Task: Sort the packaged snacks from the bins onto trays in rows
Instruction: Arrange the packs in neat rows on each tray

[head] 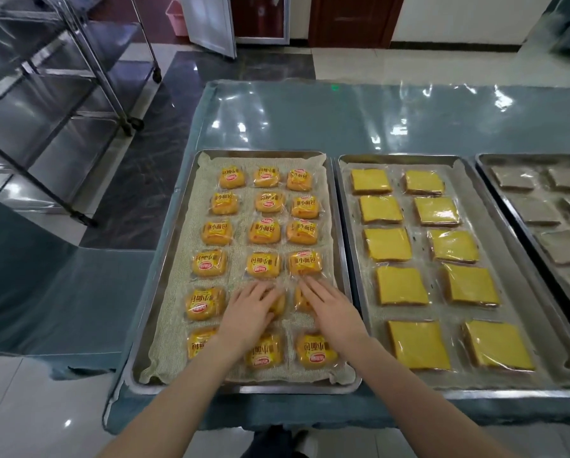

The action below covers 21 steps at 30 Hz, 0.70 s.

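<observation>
A steel tray (164, 259) lined with cloth holds several orange packaged buns in rows of three. My left hand (250, 309) lies flat on the middle bun (278, 305) of the fifth row, fingers spread over it. My right hand (333, 309) rests palm down on the right bun (299, 300) of the same row, fingertips reaching the bun above (305, 262). Both covered buns are mostly hidden. Whether either hand grips its bun is unclear.
To the right, a second tray (353, 246) holds yellow square packaged cakes in two columns. A third tray (495, 183) with grey-brown packages lies at the far right. The table (310, 120) has a glossy teal cover. Steel racks (78, 77) stand on the left.
</observation>
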Available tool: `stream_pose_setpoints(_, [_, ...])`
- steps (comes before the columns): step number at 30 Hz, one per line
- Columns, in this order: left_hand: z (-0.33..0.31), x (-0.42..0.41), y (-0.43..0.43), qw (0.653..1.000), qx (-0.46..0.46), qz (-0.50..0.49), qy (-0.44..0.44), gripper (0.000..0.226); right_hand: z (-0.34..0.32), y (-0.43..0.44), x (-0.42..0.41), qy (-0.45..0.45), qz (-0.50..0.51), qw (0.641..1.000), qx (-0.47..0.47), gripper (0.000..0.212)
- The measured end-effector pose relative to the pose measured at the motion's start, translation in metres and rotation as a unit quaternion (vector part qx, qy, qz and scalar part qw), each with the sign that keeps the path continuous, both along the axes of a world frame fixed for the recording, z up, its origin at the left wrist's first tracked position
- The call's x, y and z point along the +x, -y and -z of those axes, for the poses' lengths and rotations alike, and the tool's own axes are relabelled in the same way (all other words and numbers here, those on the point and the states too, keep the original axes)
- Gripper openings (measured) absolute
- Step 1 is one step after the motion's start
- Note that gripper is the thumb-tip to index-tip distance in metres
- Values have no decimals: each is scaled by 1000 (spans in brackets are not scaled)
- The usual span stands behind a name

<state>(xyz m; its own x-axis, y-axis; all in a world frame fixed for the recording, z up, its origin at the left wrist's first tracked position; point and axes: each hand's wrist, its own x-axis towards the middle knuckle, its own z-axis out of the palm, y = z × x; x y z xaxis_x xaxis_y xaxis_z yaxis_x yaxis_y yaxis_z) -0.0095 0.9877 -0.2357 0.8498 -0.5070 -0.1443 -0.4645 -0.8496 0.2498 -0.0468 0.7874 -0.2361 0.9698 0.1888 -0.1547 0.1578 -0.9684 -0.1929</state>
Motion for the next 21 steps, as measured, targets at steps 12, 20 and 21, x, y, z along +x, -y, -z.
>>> stream_pose_setpoints(12, [-1,3,-23,998,-53,-15,-9,57,-7,12,-9,-23,-37,998,42,55])
stream_pose_setpoints(20, [-29,33,-17,996,-79,-22,25,45,-26,20,33,18,41,996,82,48])
stream_pose_setpoints(21, [-33,41,-14,996,-81,-29,30,42,-29,20,47,29,51,995,78,48])
